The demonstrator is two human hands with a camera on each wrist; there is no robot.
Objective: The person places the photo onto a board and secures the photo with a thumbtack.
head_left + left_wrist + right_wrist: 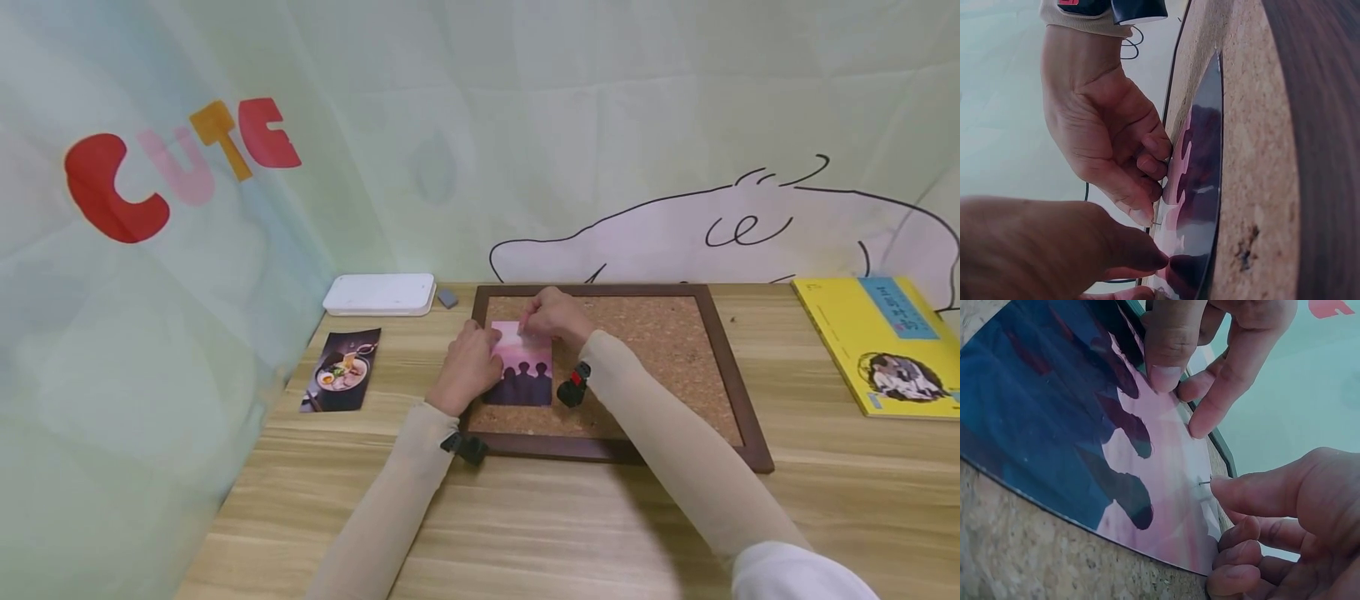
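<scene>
A photo print (528,385) with dark silhouettes under a pink sky lies on the left part of a brown-framed cork board (645,375). Between thumb and finger, my right hand (558,317) pinches a pin (1204,482) at the photo's upper edge. The pin's metal needle shows in the right wrist view and meets the print; its head is hidden by the fingers. My left hand (468,362) presses the photo's left side with its thumb and fingertips, some fingers reaching past the edge onto the board.
Left of the board lies a photo of a noodle bowl (343,372). Behind it are a white flat case (380,294) and a small grey block (447,298). A yellow book (885,346) lies to the right. Printed fabric (600,125) hangs behind the table.
</scene>
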